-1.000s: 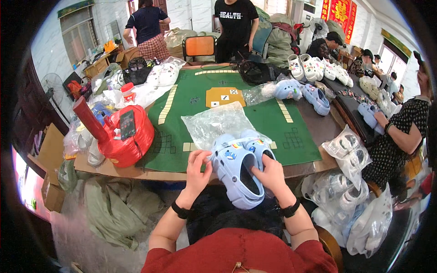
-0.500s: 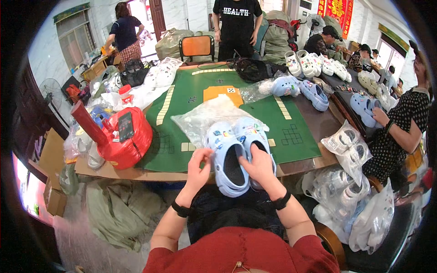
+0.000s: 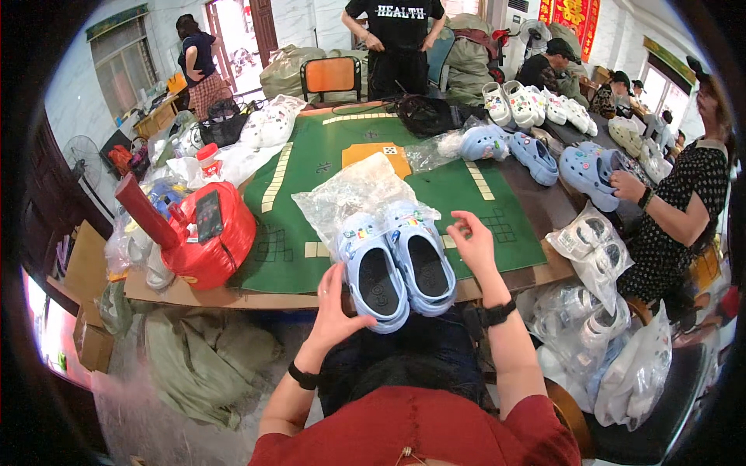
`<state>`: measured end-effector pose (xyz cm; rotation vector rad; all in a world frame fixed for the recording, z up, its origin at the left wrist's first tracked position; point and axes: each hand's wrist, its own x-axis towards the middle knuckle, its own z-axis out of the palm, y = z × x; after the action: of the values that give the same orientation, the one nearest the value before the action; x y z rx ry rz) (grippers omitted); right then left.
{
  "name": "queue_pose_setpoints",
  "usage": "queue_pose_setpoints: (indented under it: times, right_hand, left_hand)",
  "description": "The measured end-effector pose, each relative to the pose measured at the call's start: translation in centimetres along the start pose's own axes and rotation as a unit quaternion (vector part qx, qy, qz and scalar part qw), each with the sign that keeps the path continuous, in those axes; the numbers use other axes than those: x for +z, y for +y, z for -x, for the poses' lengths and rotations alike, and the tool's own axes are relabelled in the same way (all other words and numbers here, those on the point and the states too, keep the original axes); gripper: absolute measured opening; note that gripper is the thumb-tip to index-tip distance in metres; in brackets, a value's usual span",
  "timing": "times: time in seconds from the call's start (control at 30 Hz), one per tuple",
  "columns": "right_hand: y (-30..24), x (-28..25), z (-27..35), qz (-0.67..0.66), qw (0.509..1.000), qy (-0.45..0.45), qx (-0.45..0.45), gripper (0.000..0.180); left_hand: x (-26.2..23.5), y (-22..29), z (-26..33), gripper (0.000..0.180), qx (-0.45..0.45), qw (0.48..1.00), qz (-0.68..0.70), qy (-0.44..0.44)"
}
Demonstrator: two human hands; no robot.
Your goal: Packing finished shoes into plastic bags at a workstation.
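Note:
A pair of light blue clogs with black insoles and colourful charms lies side by side, the left clog (image 3: 359, 238) and the right clog (image 3: 412, 225). Their toes are in the mouth of a clear plastic bag (image 3: 353, 188) on the green mat, and their heels reach over the table's near edge. Alongside the left clog's heel is my left hand (image 3: 332, 307), open, thumb apart from the fingers and seemingly touching the clog's side. My right hand (image 3: 475, 250) hovers right of the pair, fingers spread and slightly bent, holding nothing.
A red wrapped roll (image 3: 214, 252) with a phone (image 3: 208, 216) on it stands at left on the table (image 3: 486, 289). More blue clogs (image 3: 533, 159) and white clogs (image 3: 524, 106) line the far right. A co-worker's hand (image 3: 626, 186) holds a blue clog. Bagged shoes (image 3: 592, 242) lie at right.
My right hand has let go of the right clog and moved off to the right. The clogs have shifted left and lie more evenly side by side; their toes are still at the bag.

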<state>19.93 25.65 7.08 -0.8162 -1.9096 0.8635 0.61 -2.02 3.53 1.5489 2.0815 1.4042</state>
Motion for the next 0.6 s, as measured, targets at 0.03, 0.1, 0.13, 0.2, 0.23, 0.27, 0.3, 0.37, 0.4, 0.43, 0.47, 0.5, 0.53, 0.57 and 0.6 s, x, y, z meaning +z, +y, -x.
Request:
queue_pose_setpoints:
  times: [0.03,0.1,0.13,0.2,0.23,0.27,0.3,0.37,0.4,0.43,0.47,0.5,0.53,0.57,0.6]
  right_hand:
    - [1.5,1.0,-0.5,-0.001,1.000,0.000,-0.002,0.033]
    - [3.5,2.4,-1.4,0.011,0.998,0.004,-0.060,0.033]
    - [3.7,3.0,-1.6,0.002,0.998,-0.009,-0.058,0.036]
    - [4.8,3.3,-2.5,0.043,0.994,-0.043,-0.086,0.037]
    - [4.8,3.5,-2.7,0.083,0.987,-0.080,-0.111,0.039]
    - [4.8,3.7,-2.3,0.071,0.990,-0.074,-0.099,0.031]
    - [4.9,4.1,-1.9,0.070,0.990,-0.074,-0.099,0.031]
    - [4.8,4.4,-1.1,0.100,0.990,-0.007,-0.102,0.019]
    - [4.8,4.5,-0.6,0.101,0.990,-0.006,-0.101,0.019]
    - [4.6,4.6,-0.2,0.103,0.988,0.021,-0.117,0.016]
    - [4.5,4.5,0.1,0.105,0.984,0.048,-0.133,0.014]
    - [4.4,4.4,0.4,0.106,0.984,0.048,-0.133,0.014]
    - [4.1,4.3,0.5,0.097,0.990,0.042,-0.090,0.014]
    - [3.8,4.3,0.7,0.088,0.994,0.037,-0.046,0.015]
    - [3.5,4.4,0.9,0.072,0.996,0.046,-0.040,0.014]
  left_hand:
    - [-0.1,0.5,0.2,0.133,-0.003,0.999,-0.029,-0.029]
    - [0.1,0.1,0.3,0.153,-0.009,0.997,-0.026,-0.068]
    - [0.0,0.4,0.5,0.153,0.001,0.996,-0.023,-0.082]
    - [0.4,0.5,0.6,0.156,0.022,0.994,-0.035,-0.097]
    - [0.6,0.5,0.8,0.156,0.021,0.995,-0.037,-0.095]
    - [0.9,0.3,0.8,0.156,0.023,0.995,-0.043,-0.085]
    - [1.1,0.3,0.9,0.156,0.025,0.996,-0.050,-0.075]
    - [1.1,0.5,0.8,0.152,0.036,0.996,-0.046,-0.062]
    - [1.0,0.6,0.7,0.149,0.034,0.997,-0.038,-0.052]
    - [0.9,0.9,0.6,0.147,0.032,0.998,-0.031,-0.040]
    - [0.9,1.1,0.5,0.142,0.023,0.999,-0.004,-0.025]
    - [1.1,0.9,0.4,0.142,0.023,0.999,-0.004,-0.026]
    - [1.1,0.7,0.0,0.140,0.020,1.000,0.011,-0.013]
    - [1.1,0.6,-0.3,0.138,0.016,1.000,0.025,-0.001]
    - [1.0,0.4,-0.8,0.133,0.029,0.998,0.046,0.017]
